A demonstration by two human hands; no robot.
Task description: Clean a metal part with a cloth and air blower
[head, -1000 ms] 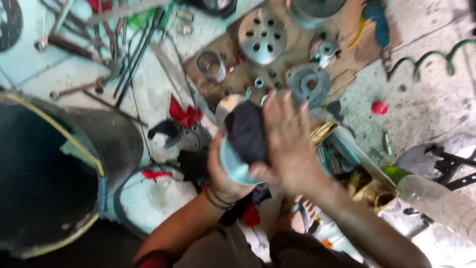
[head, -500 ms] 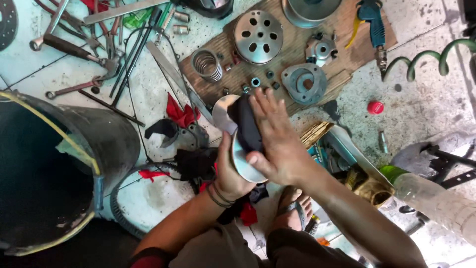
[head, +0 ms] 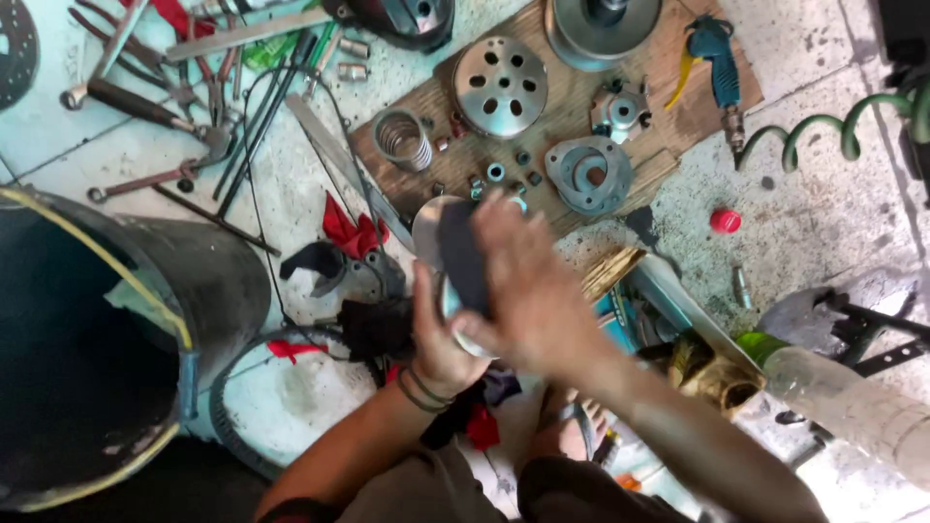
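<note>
left hand [head: 441, 339] cups a round metal drum part [head: 433, 232] from below, fingers wrapped round its lower rim, wrist bands showing; right hand [head: 528, 291] lies over the front of it, pressing a dark cloth [head: 463, 254] flat against the metal, fingers spread; so left is grasping the part, right is clamped on the cloth; the part is held up in the air over the floor, just in front of the cardboard sheet [head: 678, 77], tilted toward the camera.

handling, as a judgement: solid cast or pressed metal, stiff, fairly heavy for its size; likely oily, so slippery on bare skin; the rim is the place to grip, with the palm under it for support; the cloth is soft and limp and adds friction.

around it: on the cardboard a perforated round plate [head: 501, 85], a coil spring [head: 402, 138], a flanged hub [head: 588, 174], small bushes and nuts between them; a pulley half [head: 605, 27] at the top edge; blue air blow gun [head: 714, 53] with green coiled hose [head: 823, 136] to the right; wrenches [head: 145, 107] top left; dark tyre [head: 87, 339] on the left; red rag [head: 349, 232] beside the hands; red cap [head: 725, 221] on the concrete.
</note>
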